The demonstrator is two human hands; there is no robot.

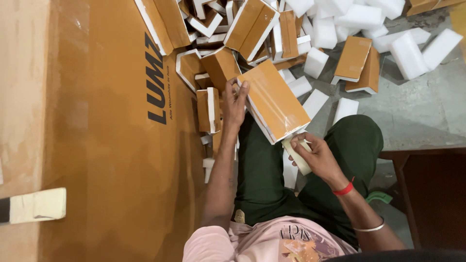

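Observation:
My left hand (235, 103) grips the upper edge of a foam block wrapped in brown tape (274, 99), which lies tilted over my lap. Just below the block's lower corner, my right hand (318, 156) holds a cream-coloured roll of tape (298, 154). A red thread and a metal bangle sit on the right wrist. I am seated in dark green trousers (357, 140), looking straight down.
A heap of brown-taped blocks (252, 26) and bare white foam blocks (407, 53) covers the grey floor ahead. A big brown cardboard sheet (116, 155) lies to the left. A dark wooden piece (432, 194) stands at the right. A white-tipped handle (36, 206) pokes in at lower left.

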